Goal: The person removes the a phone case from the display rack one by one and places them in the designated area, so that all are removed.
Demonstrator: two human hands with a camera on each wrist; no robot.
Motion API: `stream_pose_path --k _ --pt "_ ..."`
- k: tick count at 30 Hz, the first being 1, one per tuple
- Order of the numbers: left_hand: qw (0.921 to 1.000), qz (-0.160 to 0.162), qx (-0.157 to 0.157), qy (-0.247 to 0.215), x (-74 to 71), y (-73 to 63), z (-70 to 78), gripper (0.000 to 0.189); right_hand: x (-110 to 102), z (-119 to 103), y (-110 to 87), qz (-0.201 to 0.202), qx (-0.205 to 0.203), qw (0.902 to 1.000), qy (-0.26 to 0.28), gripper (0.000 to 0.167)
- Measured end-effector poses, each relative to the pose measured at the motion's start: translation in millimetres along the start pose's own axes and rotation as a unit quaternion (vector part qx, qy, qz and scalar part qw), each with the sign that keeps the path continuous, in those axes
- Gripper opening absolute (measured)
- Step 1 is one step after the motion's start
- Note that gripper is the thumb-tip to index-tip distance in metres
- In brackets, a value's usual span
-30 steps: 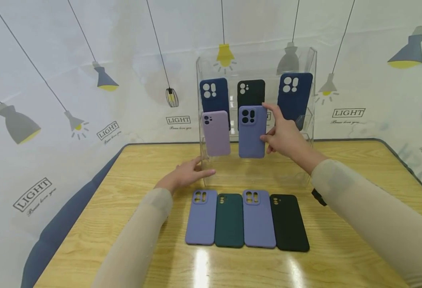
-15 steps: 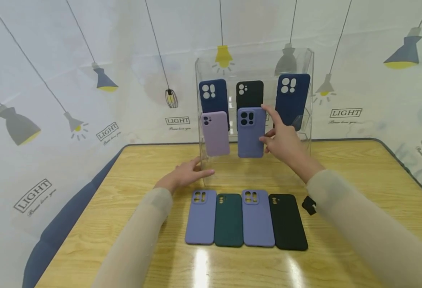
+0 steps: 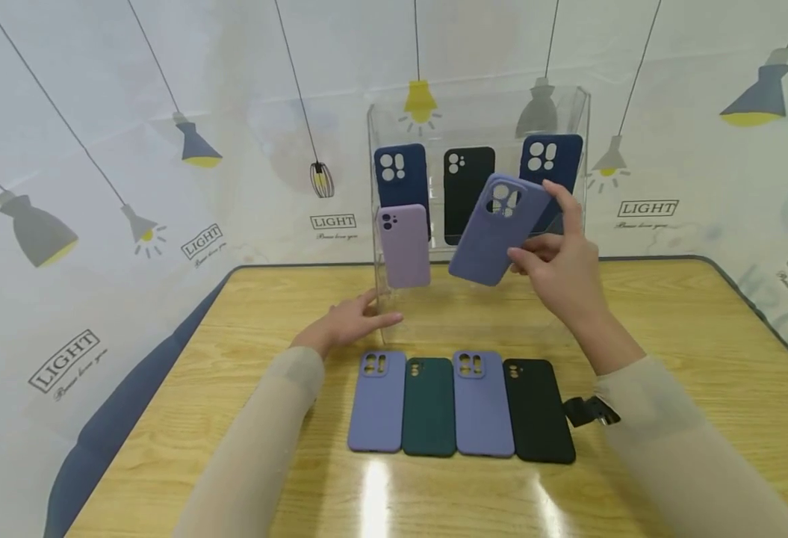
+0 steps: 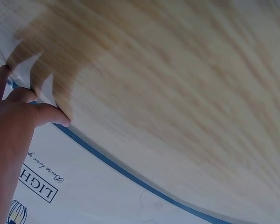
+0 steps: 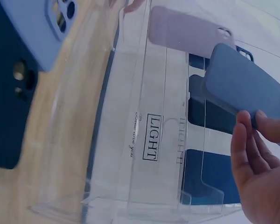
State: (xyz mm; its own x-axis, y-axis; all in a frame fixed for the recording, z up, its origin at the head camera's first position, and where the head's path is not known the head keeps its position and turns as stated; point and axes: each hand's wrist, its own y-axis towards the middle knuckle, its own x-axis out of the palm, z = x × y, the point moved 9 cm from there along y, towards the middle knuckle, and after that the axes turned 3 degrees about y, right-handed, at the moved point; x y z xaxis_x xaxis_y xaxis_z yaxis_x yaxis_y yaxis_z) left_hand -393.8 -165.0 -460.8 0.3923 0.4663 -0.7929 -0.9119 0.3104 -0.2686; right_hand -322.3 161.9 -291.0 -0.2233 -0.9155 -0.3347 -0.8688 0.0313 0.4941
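Note:
My right hand (image 3: 568, 276) pinches a periwinkle phone case (image 3: 494, 239) along its right edge, index finger at the upper corner and thumb lower down. The case is tilted, held in front of a clear display stand (image 3: 576, 112). In the right wrist view its plain face (image 5: 247, 81) shows above my fingers. My left hand (image 3: 349, 321) rests at the stand's lower left side, thumb stretched across the front. A lilac phone case (image 3: 405, 246) leans in the front tier. Behind stand a navy case (image 3: 400, 172), a black case (image 3: 467, 194) and another navy case (image 3: 548, 157).
Before the stand, several cases lie in a row on the wooden table (image 3: 232, 448): a periwinkle case (image 3: 376, 411), a dark green case (image 3: 429, 415), another periwinkle case (image 3: 484, 411) and a black case (image 3: 543, 418). A printed wall covering (image 3: 252, 149) rises behind the table.
My right hand has pulled the periwinkle case away from the front tier and tilted it to the right. More of the black case behind now shows. My left hand stays put.

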Motion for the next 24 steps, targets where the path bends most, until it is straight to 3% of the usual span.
stream_pose_path --k 4,7,14,21,24 --pt "1.0 0.001 -0.003 0.002 -0.8 -0.1 -2.3 0.106 -10 13 -16.2 -0.047 0.051 0.9967 0.043 0.104" --pt "1.0 0.003 -0.004 0.0 -2.3 -0.9 -2.6 0.103 -19 27 -28.8 -0.104 0.101 0.9872 0.067 0.104" --pt "1.0 0.0 -0.003 0.003 -3.2 -1.5 -4.4 0.101 -45 72 -59.5 -0.229 0.191 0.9515 0.076 0.1" --pt "0.9998 0.003 0.014 0.011 -1.3 0.9 0.6 0.109 -78 109 -87.3 -0.291 0.241 0.9256 0.025 0.104" --pt "0.9999 0.003 0.015 0.006 -0.7 0.8 -0.2 0.108 -81 122 -101.9 -0.336 0.276 0.9 0.031 0.108"
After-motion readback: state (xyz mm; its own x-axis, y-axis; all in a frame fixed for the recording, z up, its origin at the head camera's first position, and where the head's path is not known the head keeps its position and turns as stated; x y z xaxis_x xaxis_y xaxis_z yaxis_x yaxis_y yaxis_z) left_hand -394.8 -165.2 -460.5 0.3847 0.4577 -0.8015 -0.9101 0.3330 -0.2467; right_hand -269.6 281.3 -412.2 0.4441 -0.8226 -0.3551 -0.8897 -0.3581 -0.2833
